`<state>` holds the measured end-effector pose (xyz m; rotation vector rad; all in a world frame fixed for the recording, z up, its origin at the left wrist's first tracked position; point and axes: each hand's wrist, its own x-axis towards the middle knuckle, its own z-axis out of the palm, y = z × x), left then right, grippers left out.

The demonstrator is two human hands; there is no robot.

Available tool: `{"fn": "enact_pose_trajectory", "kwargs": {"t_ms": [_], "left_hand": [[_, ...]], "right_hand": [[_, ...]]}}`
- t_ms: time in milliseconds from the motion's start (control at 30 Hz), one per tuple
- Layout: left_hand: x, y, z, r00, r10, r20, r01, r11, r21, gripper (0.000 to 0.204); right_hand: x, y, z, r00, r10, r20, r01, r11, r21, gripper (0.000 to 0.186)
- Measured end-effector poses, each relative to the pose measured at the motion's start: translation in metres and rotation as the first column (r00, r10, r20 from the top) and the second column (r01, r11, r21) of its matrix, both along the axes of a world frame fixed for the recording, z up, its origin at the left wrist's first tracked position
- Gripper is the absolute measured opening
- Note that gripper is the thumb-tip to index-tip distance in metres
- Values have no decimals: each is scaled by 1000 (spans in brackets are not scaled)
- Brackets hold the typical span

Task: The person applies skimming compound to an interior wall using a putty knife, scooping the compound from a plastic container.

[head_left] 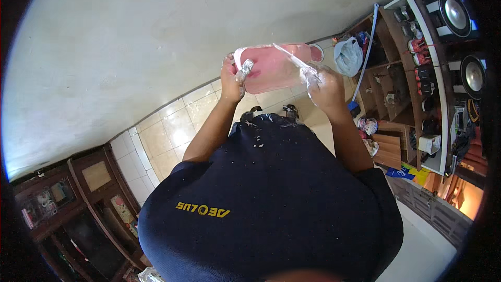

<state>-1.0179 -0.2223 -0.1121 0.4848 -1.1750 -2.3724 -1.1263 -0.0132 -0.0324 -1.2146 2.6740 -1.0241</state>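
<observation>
My left hand [230, 82] grips the left end of a pink plastic board [274, 75], its thumb smeared with white paste on the upper face. A rounded loop shows at the board's far right end, and white paste coats part of its rim. Closed round a paste-covered scraper [290, 57] is my right hand [330, 90], over the board's right side. The scraper appears thin and nearly edge-on, pointing up and left across the board. White paste also covers my right fingers. Whether the blade touches the board I cannot make out.
A pale wall [156, 31] rises ahead and to the left, above a tiled floor [177, 125]. On the right stand wooden shelves [386, 81] with shoes, a plastic bag [348, 56], a blue-handled broom [367, 52] and speakers [454, 13]. A dark wooden cabinet [78, 177] is at lower left.
</observation>
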Motion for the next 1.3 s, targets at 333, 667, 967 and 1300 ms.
{"fn": "enact_pose_trajectory", "kwargs": {"t_ms": [333,667,967,1300], "left_hand": [[68,-63,-1,998,11,-59,-14,998,-54,50],[110,-84,-1,979,175,-106,-187,975,-117,47],[118,-90,2,981,131,-141,-136,990,-27,41],[117,-88,1,989,91,-120,-88,996,36,42]], "right_hand": [[56,-56,0,999,43,-13,-44,996,-75,21],[85,-113,-1,990,119,-70,-121,993,-12,24],[96,-112,15,962,268,-42,-271,957,-104,27],[99,-105,18,978,82,-189,-93,995,-48,21]]}}
